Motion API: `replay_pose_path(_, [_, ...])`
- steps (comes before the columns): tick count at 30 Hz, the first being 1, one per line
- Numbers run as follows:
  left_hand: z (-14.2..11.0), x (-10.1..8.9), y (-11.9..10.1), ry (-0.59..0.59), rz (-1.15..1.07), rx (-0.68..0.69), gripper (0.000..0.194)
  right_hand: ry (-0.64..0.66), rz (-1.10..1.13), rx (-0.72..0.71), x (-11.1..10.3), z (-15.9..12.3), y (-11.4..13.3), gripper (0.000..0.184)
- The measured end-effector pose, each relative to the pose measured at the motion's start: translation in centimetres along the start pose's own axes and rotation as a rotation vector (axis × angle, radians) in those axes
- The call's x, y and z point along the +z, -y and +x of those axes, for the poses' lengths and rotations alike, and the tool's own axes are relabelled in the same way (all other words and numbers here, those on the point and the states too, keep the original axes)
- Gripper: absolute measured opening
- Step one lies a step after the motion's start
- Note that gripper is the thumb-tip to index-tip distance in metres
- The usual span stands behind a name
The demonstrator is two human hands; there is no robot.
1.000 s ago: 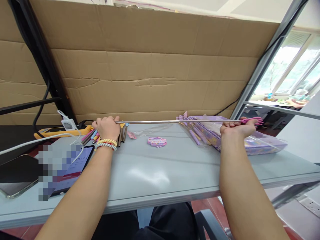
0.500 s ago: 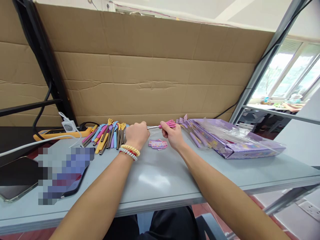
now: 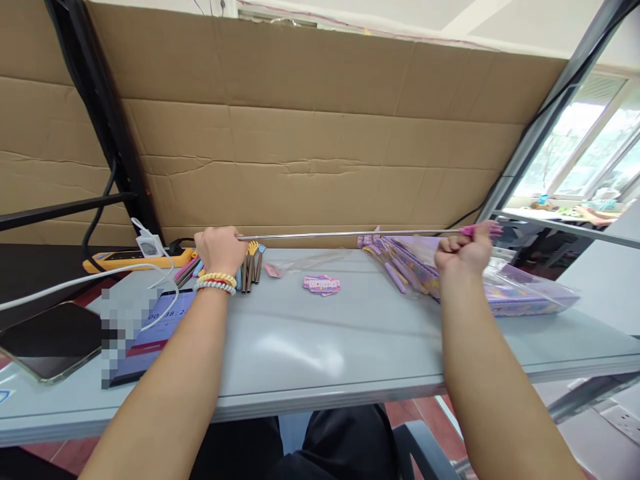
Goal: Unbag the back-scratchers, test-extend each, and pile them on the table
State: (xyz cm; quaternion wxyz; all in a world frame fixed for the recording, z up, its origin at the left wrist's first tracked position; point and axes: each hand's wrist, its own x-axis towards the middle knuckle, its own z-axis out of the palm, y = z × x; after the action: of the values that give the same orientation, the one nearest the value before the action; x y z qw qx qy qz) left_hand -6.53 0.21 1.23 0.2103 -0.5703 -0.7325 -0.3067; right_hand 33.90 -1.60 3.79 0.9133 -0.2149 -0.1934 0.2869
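A thin silver telescopic rod (image 3: 345, 235) with a small pink hand-shaped tip (image 3: 487, 230) stretches level above the grey table (image 3: 310, 360). My left hand (image 3: 220, 250), with bead bracelets at the wrist, is closed round the rod's handle end at the left. Out at the right, my right hand (image 3: 463, 253) pinches the rod just behind the pink tip. Under my left hand lies a pile of similar collapsed rods (image 3: 250, 263) with coloured handles and tips.
A stack of purple packets in clear plastic (image 3: 505, 287) lies at the right. A small pink card (image 3: 323, 285) sits mid-table. A phone (image 3: 47, 340), a tablet (image 3: 155, 327), a white cable and a yellow power strip (image 3: 135, 260) are at the left. Cardboard walls the back.
The rod was drawn out a second ago, pushed together with my hands close half a second ago, and is now pulled out long again, my right hand far to the right.
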Motion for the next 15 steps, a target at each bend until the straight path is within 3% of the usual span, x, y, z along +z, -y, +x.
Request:
replay_pose_path(5, [0.4, 0.1, 1.4, -0.025, 0.020, -0.042, 0.031, -0.164, 0.064, -0.071, -2.4, 2.5, 2.5, 0.059])
replay_pose_path(11, [0.3, 0.3, 1.6, 0.031, 0.038, -0.070, 0.026, -0.108, -0.006, -0.052, -2.3, 2.5, 1.9, 0.056])
replay_pose_path(15, [0.2, 0.0, 0.6, 0.103, 0.073, -0.043, 0.026, -0.016, -0.034, -0.005, -0.6, 0.8, 0.4, 0.051])
